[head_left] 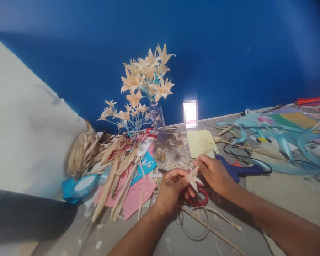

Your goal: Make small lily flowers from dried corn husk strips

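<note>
My left hand [173,186] pinches a small pale flower [194,178] with pointed petals between thumb and forefinger. Just right of the flower, my right hand [212,172] has its fingers drawn together near the upper petals; whatever lies between its fingertips is too small to make out. Red-handled scissors [202,199] lie beneath the flower, partly hidden by my left hand. A blue glue gun [236,169] rests right of my right hand. Farther back, a clear bottle [158,122] holds a bunch of cream flowers [149,76].
Dried husks [109,188], pink paper [138,195] and a blue ribbon roll [84,185] lie left. A yellow sheet [202,143] is behind my hands. Blue ribbons [284,147], cords and sticks cover the right side. A dark rounded object [29,217] occupies the lower left.
</note>
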A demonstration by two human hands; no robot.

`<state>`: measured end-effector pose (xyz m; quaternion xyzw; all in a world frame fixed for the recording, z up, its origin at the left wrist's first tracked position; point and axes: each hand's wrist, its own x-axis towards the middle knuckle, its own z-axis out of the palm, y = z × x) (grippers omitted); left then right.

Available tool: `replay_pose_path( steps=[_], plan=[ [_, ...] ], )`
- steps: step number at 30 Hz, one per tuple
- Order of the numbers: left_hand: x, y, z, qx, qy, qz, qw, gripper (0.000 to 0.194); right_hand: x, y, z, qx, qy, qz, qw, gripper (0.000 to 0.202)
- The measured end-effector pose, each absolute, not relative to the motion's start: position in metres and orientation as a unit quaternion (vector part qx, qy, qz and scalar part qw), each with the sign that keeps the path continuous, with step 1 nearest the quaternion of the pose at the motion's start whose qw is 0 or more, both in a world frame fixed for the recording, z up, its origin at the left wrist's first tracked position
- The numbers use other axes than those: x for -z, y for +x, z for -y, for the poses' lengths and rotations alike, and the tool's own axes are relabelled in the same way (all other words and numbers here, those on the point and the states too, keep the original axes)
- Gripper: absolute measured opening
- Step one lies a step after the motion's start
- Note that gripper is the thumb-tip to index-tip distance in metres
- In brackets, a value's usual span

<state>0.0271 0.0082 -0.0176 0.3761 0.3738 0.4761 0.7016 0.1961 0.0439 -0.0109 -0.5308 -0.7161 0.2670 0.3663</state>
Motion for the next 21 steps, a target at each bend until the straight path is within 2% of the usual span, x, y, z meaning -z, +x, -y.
replay_pose_path(
  steps=[4,10,14,16,21],
  plan=[
    [0.012,0.025,-0.007,-0.497,0.373,-0.354,0.699,0.027,0.017,0.200,-0.052,-0.216,-0.546,0.738,0.333,0.040],
    [0.004,0.016,-0.015,-0.535,0.296,-0.298,0.733,0.030,0.013,0.192,-0.038,-0.339,-0.388,0.816,0.263,0.051],
    [0.004,0.015,-0.019,-0.562,0.273,-0.312,0.715,0.030,0.014,0.185,-0.025,-0.334,-0.332,0.817,0.334,0.023],
    [0.004,0.015,-0.020,-0.568,0.285,-0.320,0.703,0.029,0.015,0.187,-0.025,-0.315,-0.350,0.807,0.357,0.017],
    [0.009,0.018,-0.020,-0.544,0.312,-0.320,0.710,0.029,0.012,0.195,-0.031,-0.277,-0.393,0.804,0.350,0.041]
  ],
)
